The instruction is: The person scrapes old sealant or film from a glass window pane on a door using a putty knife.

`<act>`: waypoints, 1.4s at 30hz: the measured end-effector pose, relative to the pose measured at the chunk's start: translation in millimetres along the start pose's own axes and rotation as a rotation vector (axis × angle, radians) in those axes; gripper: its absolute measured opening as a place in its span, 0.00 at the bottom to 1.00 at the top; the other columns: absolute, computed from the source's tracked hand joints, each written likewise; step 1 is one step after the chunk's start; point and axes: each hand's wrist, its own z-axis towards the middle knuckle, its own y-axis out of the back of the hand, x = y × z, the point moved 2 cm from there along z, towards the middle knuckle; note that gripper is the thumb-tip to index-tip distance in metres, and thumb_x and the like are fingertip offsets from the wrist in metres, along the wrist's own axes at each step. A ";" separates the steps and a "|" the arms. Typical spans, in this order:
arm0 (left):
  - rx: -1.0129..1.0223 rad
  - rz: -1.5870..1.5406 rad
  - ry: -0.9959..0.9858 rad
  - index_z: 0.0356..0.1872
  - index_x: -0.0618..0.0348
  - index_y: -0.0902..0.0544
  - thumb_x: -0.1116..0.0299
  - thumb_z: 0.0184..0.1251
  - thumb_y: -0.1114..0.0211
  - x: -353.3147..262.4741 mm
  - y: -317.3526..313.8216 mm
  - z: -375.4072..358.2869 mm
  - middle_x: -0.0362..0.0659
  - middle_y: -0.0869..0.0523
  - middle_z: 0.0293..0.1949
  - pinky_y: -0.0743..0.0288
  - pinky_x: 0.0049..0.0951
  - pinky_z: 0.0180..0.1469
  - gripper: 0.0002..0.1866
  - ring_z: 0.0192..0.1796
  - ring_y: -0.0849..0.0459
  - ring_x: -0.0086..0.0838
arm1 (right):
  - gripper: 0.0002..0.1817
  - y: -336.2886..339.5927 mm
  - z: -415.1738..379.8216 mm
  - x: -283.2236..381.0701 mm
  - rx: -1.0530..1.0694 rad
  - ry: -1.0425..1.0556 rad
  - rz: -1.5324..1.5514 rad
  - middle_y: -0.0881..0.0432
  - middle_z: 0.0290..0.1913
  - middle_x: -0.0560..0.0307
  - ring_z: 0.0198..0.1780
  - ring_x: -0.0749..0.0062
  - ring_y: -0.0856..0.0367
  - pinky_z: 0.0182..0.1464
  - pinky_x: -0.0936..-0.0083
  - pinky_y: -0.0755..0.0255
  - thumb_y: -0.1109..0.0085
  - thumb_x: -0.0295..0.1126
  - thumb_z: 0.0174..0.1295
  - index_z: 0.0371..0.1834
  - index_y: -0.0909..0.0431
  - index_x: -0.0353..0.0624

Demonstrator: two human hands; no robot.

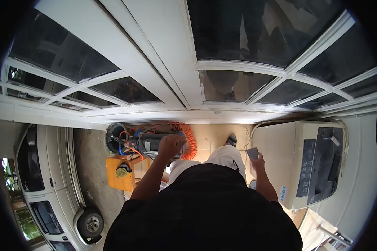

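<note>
My left hand is raised in front of the orange coiled hose, its fingers curled together; whatever may be between them is too small to tell. On the other side, my right hand grips a flat grey piece that sticks out past the fingers. Beyond both hands stands a white-framed glass door with worn paint along its frame. Neither hand touches the door.
A washing machine stands at the right. At the left are an orange wooden stool with a small object on it, a black bucket with hoses, and a parked vehicle. A dark shoe shows on the tiled floor.
</note>
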 end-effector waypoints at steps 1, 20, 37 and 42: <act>-0.085 0.020 -0.018 0.32 0.51 0.14 0.60 0.60 0.34 -29.4 -1.7 18.9 0.41 0.12 0.34 0.24 0.39 0.45 0.08 0.39 0.14 0.37 | 0.33 9.1 13.7 26.0 -0.001 0.068 0.038 0.19 0.49 0.41 0.52 0.49 0.20 0.53 0.62 0.26 0.33 0.42 0.50 0.60 0.32 0.46; -0.063 -0.375 0.198 0.41 0.52 0.16 0.48 0.62 0.36 -88.7 100.6 -73.5 0.39 0.12 0.34 0.24 0.33 0.41 0.19 0.38 0.15 0.35 | 0.31 46.3 -218.3 304.9 0.415 0.521 0.509 0.20 0.41 0.52 0.38 0.74 0.19 0.38 0.78 0.26 0.38 0.26 0.59 0.66 0.38 0.39; -0.044 -0.594 0.299 0.31 0.63 0.17 0.54 0.71 0.44 -18.1 117.6 -181.1 0.43 0.16 0.27 0.27 0.30 0.38 0.20 0.31 0.19 0.26 | 0.43 22.6 -305.9 284.4 0.413 0.820 -0.044 0.24 0.57 0.39 0.56 0.48 0.23 0.58 0.63 0.29 0.30 0.32 0.49 0.70 0.40 0.48; 0.126 -0.614 0.471 0.36 0.61 0.15 0.45 0.71 0.48 -45.0 84.6 -196.7 0.42 0.14 0.33 0.27 0.29 0.44 0.26 0.37 0.18 0.28 | 0.44 50.0 -293.0 278.7 0.572 0.928 -0.144 0.23 0.55 0.42 0.52 0.49 0.21 0.55 0.62 0.27 0.32 0.33 0.52 0.73 0.44 0.52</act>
